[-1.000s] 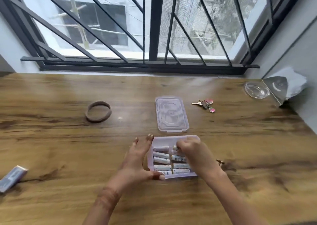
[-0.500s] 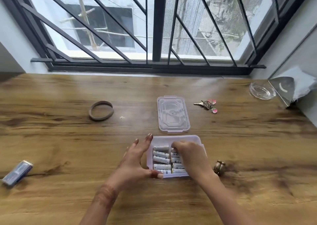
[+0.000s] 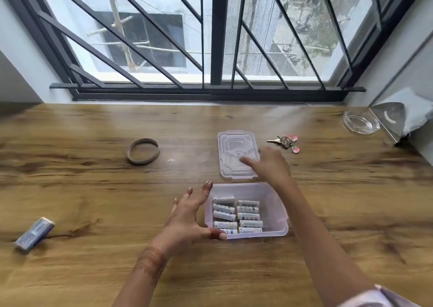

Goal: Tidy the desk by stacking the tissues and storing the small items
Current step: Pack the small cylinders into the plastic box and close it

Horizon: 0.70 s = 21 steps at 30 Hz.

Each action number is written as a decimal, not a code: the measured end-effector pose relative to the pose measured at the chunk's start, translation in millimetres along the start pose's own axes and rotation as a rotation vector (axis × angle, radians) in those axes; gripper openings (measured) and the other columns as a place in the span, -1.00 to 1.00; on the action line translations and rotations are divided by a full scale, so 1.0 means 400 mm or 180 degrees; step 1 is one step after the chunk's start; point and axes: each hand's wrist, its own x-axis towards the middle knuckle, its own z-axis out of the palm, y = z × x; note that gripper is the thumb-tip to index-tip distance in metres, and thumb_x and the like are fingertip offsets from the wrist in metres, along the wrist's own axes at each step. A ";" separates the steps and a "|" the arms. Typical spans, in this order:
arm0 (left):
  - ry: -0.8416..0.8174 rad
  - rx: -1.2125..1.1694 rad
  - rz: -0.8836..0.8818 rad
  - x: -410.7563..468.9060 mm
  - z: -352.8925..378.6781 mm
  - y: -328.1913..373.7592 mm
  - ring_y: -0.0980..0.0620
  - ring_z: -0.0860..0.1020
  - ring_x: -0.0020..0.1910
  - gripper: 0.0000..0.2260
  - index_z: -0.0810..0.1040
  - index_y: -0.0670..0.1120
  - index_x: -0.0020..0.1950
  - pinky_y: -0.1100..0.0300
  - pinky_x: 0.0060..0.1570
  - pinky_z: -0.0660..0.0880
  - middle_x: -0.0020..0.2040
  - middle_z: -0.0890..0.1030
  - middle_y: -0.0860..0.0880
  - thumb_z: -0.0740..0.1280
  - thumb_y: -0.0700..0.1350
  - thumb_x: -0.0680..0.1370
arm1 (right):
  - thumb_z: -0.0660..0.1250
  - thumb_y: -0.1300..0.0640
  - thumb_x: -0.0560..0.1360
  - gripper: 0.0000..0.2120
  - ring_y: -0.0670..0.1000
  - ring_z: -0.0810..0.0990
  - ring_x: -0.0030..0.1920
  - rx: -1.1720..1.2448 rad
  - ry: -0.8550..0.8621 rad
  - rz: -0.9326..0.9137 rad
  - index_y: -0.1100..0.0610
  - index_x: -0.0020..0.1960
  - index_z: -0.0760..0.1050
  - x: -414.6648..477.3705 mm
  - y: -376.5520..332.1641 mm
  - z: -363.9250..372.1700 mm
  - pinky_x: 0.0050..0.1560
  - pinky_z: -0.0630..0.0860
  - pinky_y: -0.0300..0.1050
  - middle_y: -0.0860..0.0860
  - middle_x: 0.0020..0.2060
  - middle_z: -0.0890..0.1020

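A clear plastic box (image 3: 275, 210) sits on the wooden desk (image 3: 93, 189), with several white batteries (image 3: 236, 215) lying in two columns inside. My left hand (image 3: 189, 215) rests against the box's left wall, thumb on its front rim, fingers spread. The box's clear lid (image 3: 234, 153) lies flat just behind the box. My right hand (image 3: 269, 163) hovers over the lid's right edge with fingers extended, and holds nothing I can see.
A brown band (image 3: 143, 151) lies to the left of the lid, a bunch of keys (image 3: 284, 141) to its right. A glass dish (image 3: 360, 121) and a tissue holder (image 3: 393, 119) stand at the far right. A small blue packet (image 3: 35, 233) lies at the left.
My right hand has left the batteries in the box and moved back onto the lid. My left hand stays at the box's left side. The small object right of the box is now hidden.
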 end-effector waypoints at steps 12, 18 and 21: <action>-0.0031 -0.0130 -0.0028 -0.008 -0.004 0.006 0.23 -0.11 0.38 0.13 -0.08 0.32 0.38 0.02 0.48 -0.19 0.30 -0.04 0.33 0.31 0.50 -0.11 | 0.52 -0.16 0.23 -0.30 0.17 0.50 0.13 0.0064 -0.0085 0.0397 0.25 0.16 0.40 0.049 -0.016 0.036 -0.04 0.45 -0.05 0.18 0.10 0.52; 0.0009 -0.0237 -0.0082 -0.012 -0.004 0.013 0.17 -0.06 0.44 0.13 0.02 0.26 0.44 -0.02 0.49 -0.08 0.29 0.02 0.29 0.43 0.38 -0.05 | 0.43 0.35 0.36 -0.73 0.19 0.59 -0.10 0.1833 0.0224 -0.0040 0.24 0.00 0.41 0.026 -0.011 0.013 0.00 0.55 0.13 0.02 -0.31 0.48; 0.0099 -0.0325 -0.0088 -0.017 0.003 0.013 0.09 -0.01 0.49 0.03 0.05 0.26 0.45 0.05 0.47 0.02 0.32 0.11 0.28 0.50 0.25 0.07 | 0.37 0.36 0.41 -0.77 0.15 0.64 -0.17 0.1569 0.1007 -0.0665 0.25 0.05 0.52 -0.042 -0.010 -0.026 -0.09 0.52 -0.08 0.12 -0.25 0.63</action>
